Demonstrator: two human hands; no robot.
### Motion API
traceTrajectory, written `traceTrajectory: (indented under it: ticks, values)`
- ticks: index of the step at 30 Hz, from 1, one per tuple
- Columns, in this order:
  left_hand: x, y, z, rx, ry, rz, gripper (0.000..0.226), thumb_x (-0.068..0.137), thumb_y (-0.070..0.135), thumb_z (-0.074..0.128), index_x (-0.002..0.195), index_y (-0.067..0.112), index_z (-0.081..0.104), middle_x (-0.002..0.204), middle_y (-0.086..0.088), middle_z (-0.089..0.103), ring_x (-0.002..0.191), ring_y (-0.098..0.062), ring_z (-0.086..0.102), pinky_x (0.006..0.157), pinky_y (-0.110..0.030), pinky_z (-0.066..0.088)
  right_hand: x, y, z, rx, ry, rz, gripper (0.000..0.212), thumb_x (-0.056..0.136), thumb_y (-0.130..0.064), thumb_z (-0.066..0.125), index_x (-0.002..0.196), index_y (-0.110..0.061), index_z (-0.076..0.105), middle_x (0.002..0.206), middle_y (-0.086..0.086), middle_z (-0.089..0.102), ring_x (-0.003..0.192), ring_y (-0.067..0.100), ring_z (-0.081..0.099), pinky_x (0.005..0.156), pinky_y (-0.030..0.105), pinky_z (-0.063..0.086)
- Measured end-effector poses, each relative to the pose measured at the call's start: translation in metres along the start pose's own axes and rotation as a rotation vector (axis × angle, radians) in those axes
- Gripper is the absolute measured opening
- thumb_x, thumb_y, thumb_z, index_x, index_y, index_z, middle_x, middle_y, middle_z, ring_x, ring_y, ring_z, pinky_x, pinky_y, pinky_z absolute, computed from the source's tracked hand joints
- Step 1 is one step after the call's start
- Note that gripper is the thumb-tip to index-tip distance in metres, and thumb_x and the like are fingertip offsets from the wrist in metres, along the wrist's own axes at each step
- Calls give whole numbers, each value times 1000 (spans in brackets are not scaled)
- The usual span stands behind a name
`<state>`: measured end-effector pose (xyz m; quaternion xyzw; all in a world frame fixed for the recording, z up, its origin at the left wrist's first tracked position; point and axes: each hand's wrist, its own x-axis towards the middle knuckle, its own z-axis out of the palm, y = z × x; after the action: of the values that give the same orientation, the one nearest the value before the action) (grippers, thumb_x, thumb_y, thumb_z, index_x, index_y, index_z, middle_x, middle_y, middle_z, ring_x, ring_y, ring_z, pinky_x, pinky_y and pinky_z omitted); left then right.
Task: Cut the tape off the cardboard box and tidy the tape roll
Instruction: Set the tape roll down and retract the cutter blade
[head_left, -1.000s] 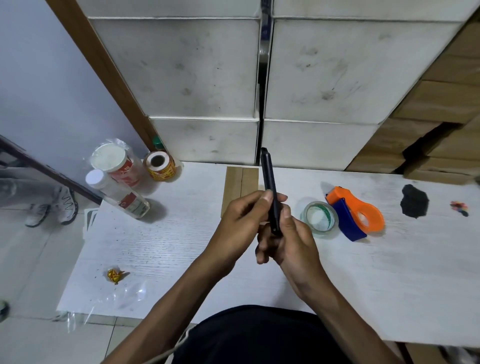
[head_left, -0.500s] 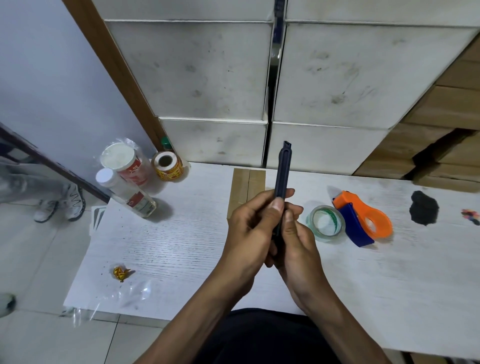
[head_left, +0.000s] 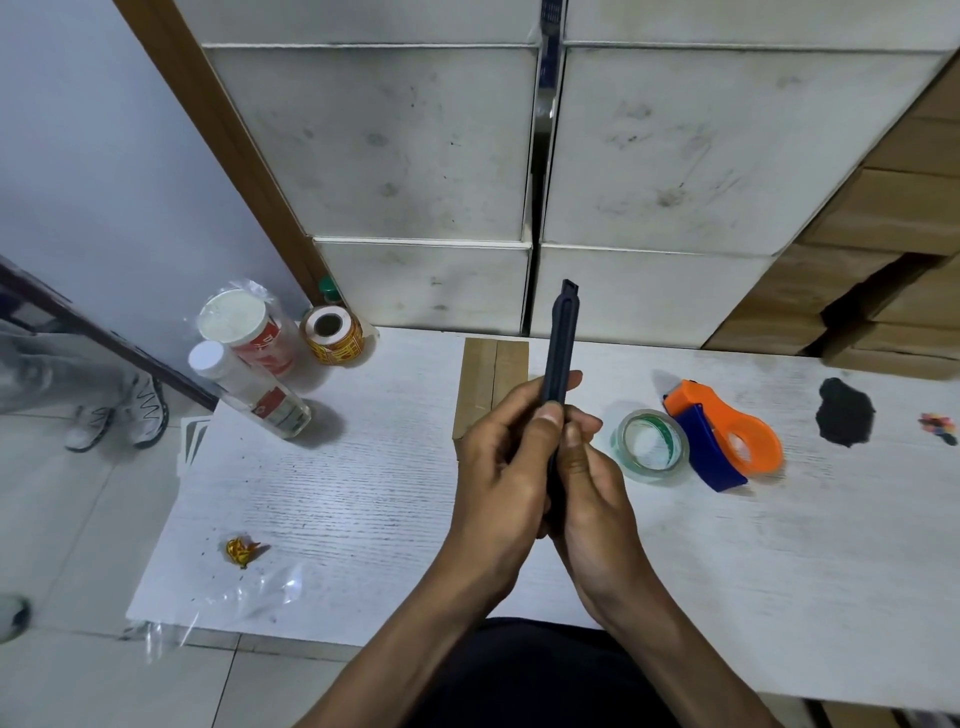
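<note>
Both my hands grip a dark blue utility knife (head_left: 560, 338), held upright above the white table (head_left: 363, 493). My left hand (head_left: 501, 478) wraps its handle from the left, thumb on the spine. My right hand (head_left: 592, 493) clasps it from the right. No blade shows at its tip. A small flat cardboard box (head_left: 491, 384) with a tape seam down its middle lies just behind my hands, partly hidden. A clear tape roll (head_left: 652, 447) lies to the right, touching an orange and blue tape dispenser (head_left: 727, 436).
Two plastic bottles (head_left: 249, 374) and a gold label roll (head_left: 332, 335) sit at the table's back left. A gold foil scrap (head_left: 240, 551) and clear plastic lie near the front left corner. A black smear (head_left: 844, 410) marks the right. Stacked white boxes (head_left: 415, 156) stand behind. A person's shoes (head_left: 119, 415) are on the floor.
The knife has tipped from leaning slightly left to standing nearly upright, and my hands have closed more tightly together around its handle. Nothing on the table has moved.
</note>
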<state>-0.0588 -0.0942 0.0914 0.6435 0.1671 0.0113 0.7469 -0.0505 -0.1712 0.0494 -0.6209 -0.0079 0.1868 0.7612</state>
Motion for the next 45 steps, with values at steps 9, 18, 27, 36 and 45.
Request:
traceTrajectory:
  ticks: [9, 18, 27, 36, 45]
  values:
    - [-6, -3, -5, 16, -43, 18, 27, 103, 10, 43, 107, 18, 68, 91, 10, 76, 45, 4, 56, 41, -10, 40, -2, 5, -3, 29, 6, 28, 48, 90, -57, 37, 71, -29, 70, 55, 5, 50, 52, 14, 48, 51, 28, 34]
    - [-7, -6, -15, 55, -130, 21, 34, 104, 10, 41, 120, 30, 63, 106, 11, 75, 57, 1, 57, 45, -15, 44, -1, 6, -4, 35, -24, 30, 50, 90, -60, 42, 61, -22, 56, 48, -6, 40, 45, 9, 39, 47, 27, 30]
    - [-5, -11, -13, 53, -70, 68, 25, 103, 11, 43, 117, 12, 63, 90, 2, 75, 44, 5, 54, 41, -12, 41, 0, 10, -2, -3, -57, 14, 59, 80, -74, 46, 78, -18, 64, 62, 15, 47, 55, 21, 45, 50, 30, 36]
    - [-4, -8, -15, 2, -80, 64, 23, 97, 28, 48, 102, 15, 67, 84, 5, 75, 36, -6, 44, 36, -17, 37, -1, 8, -1, -29, -65, -20, 47, 89, -57, 37, 70, -22, 63, 51, -1, 44, 51, 16, 42, 50, 33, 33]
    - [-5, -12, -14, -26, -66, 33, 26, 97, 23, 45, 110, 22, 68, 84, 6, 74, 36, -4, 42, 36, -18, 34, 0, 11, -2, -7, -86, -7, 53, 90, -63, 43, 77, -16, 64, 51, -2, 48, 49, 11, 46, 48, 27, 38]
